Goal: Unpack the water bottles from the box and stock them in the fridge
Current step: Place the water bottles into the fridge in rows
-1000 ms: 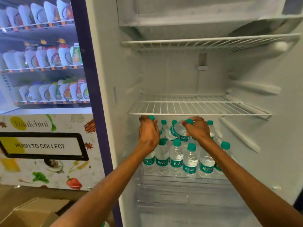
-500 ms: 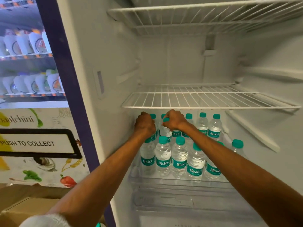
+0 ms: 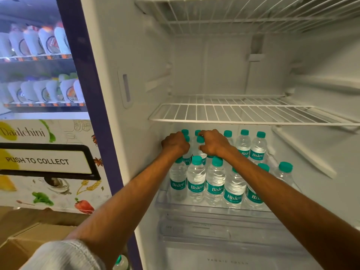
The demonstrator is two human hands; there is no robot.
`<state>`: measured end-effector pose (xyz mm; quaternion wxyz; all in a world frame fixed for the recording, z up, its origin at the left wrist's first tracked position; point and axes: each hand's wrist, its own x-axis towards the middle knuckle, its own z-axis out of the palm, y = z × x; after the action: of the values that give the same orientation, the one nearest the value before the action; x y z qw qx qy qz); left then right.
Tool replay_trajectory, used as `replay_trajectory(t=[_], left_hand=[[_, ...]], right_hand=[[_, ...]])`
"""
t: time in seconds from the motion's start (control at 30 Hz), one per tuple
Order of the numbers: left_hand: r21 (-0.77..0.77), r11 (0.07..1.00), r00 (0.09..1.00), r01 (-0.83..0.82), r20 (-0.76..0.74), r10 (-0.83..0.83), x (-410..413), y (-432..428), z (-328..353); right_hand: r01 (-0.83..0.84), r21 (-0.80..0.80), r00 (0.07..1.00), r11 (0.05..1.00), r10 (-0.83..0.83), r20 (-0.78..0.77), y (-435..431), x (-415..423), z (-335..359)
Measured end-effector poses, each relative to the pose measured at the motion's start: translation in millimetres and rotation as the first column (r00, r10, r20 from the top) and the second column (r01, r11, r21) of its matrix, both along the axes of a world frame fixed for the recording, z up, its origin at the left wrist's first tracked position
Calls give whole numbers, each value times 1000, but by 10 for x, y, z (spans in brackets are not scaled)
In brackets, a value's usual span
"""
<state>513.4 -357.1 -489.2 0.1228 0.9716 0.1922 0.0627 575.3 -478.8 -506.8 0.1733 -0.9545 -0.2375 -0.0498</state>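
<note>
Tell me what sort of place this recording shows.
Probably a pantry or shop corner: an open fridge holding water bottles stands beside a food vending machine marked PUSH TO COLLECT.

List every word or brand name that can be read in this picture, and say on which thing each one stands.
"Bisleri": green labels of the water bottles in the fridge.
"PUSH TO COLLECT": white flap of the vending machine.
"Daalchini": vending machine front, above the flap.
Too blurred to read: faint print on the fridge drawer; orange shelf strips; pouches in the vending machine.
</note>
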Motion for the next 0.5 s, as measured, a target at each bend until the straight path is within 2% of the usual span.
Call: replay_trajectory(t=[0.1,0.2,0.3,0.5], left_hand=[[29,999,999,16,52,-17,-149,-35,70],[46,992,966,115,226,-122,-363,-79,91],[-5,968,876,250,426,-225,-647,-127,105],[42,909,723,414,591,-356,-1385,-186,72]], right_hand=[[-77,-120,995,990,84,56,-58,-141,51],[-137,26,984,990,133,118,-106,-332,130],[-236,166,960,958,204,190,-115,-627,213],[-336,314,919,888,237,315,-78,-1365,179]])
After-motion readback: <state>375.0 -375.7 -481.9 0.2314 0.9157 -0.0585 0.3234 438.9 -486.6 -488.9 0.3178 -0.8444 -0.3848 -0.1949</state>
